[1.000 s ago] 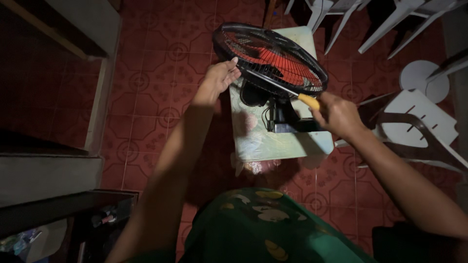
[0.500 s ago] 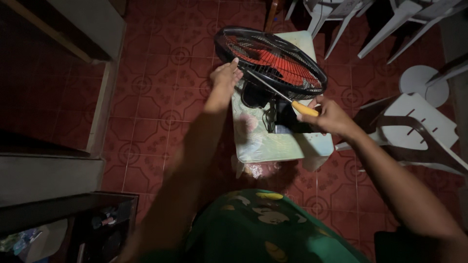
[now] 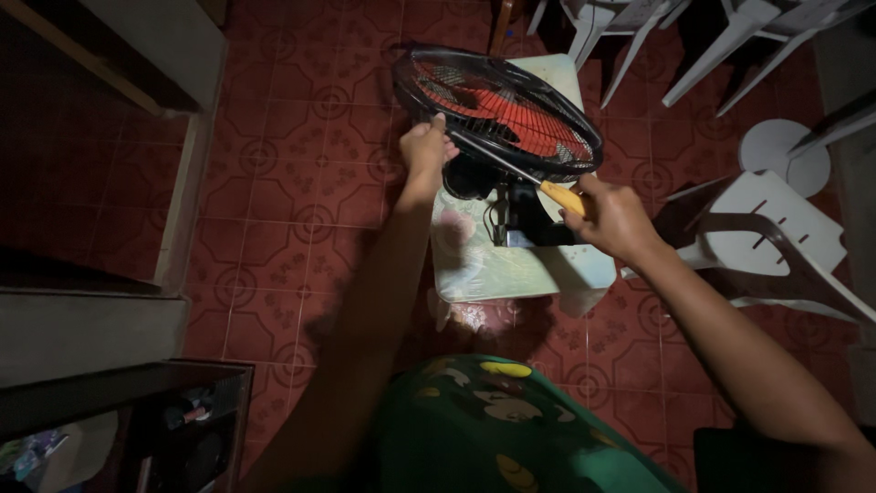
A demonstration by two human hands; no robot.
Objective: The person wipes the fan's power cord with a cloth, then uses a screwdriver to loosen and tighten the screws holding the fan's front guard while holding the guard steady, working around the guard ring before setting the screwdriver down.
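Fingers (image 3: pixel 436 128) of left hand (image 3: pixel 424 148) pinch near rim of black wire fan guard (image 3: pixel 497 110), red blades showing inside. Right hand (image 3: pixel 613 217) closed around yellow handle of screwdriver (image 3: pixel 538 183), shaft running up-left to guard rim beside left hand. Fan lies tilted on pale desk (image 3: pixel 484 269), black base (image 3: pixel 534 224) under right hand. Desk stands on red tiled floor (image 3: pixel 283 173). White plastic chairs (image 3: pixel 776 228) to right. Green patterned garment (image 3: pixel 493 429) at bottom.

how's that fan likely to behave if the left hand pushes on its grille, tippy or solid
Probably tippy: the fan is tilted on a small cloth-covered stool, with its wide grille overhanging. The thin wire grille likely flexes under the left hand. The right hand holds a screwdriver against it, adding sideways force.
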